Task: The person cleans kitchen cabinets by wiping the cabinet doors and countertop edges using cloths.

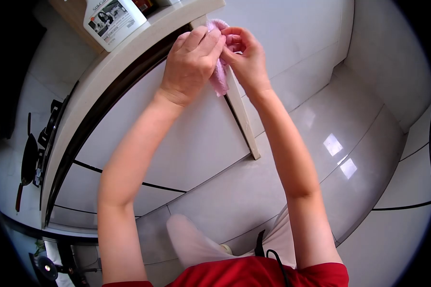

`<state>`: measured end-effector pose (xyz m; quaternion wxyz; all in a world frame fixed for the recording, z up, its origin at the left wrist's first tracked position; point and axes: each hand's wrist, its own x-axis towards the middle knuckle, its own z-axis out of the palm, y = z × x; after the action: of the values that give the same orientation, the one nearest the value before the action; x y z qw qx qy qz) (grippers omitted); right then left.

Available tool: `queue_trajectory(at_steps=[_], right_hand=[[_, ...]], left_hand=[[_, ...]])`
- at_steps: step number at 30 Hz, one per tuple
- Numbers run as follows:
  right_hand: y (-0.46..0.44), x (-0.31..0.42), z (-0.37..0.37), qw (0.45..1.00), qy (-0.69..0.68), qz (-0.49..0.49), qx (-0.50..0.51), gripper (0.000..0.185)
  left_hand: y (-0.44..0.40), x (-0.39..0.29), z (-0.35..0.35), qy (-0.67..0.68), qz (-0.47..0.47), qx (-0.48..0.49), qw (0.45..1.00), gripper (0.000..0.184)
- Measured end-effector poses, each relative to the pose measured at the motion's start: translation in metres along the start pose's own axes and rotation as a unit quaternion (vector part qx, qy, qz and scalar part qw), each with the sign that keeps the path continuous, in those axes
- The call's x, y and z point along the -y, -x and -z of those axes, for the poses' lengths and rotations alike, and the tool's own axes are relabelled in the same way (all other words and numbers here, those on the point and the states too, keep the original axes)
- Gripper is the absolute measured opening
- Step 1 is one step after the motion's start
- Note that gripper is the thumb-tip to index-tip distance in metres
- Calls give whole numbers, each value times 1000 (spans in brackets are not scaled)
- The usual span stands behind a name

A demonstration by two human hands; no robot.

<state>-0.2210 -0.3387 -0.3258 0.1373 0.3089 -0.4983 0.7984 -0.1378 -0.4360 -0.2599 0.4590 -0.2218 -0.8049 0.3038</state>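
Note:
A pink cloth [219, 79] hangs at the upper corner of a pale cabinet [177, 129], below the end of the counter. My left hand [191, 62] has its fingers folded over the cloth's left side. From the right, my right hand [244, 55] pinches at the cloth's edge with thumb and fingers, and the fingertips of both hands meet. The upper part of the cloth shows above and between the hands; the rest of it drops below them, against the cabinet's side panel.
A white bottle [114, 24] with a printed label stands on the counter [124, 45] at the upper left. A black pan [28, 158] lies by the stove at the far left. Glossy tiles [316, 138] cover the floor, and more cabinets [397, 229] line the right.

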Motion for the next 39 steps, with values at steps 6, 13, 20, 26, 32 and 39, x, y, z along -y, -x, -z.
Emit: queue_trajectory(at_steps=[6, 13, 20, 26, 32, 39], right_hand=[[90, -84, 22, 993, 88, -24, -72, 18], [180, -169, 42, 977, 121, -125, -124, 17], [141, -153, 12, 984, 156, 5, -88, 29], [49, -41, -14, 981, 163, 105, -22, 35], [32, -35, -22, 975, 156, 150, -43, 34], [167, -154, 28, 928, 340, 130, -81, 41]], left_hand=[[68, -69, -42, 125, 33, 72, 989, 36], [130, -157, -67, 269, 83, 112, 953, 25], [132, -116, -66, 177, 67, 112, 976, 36], [67, -47, -35, 99, 173, -21, 980, 37], [49, -31, -44, 117, 170, -144, 968, 36], [157, -135, -90, 201, 113, -29, 973, 30]])
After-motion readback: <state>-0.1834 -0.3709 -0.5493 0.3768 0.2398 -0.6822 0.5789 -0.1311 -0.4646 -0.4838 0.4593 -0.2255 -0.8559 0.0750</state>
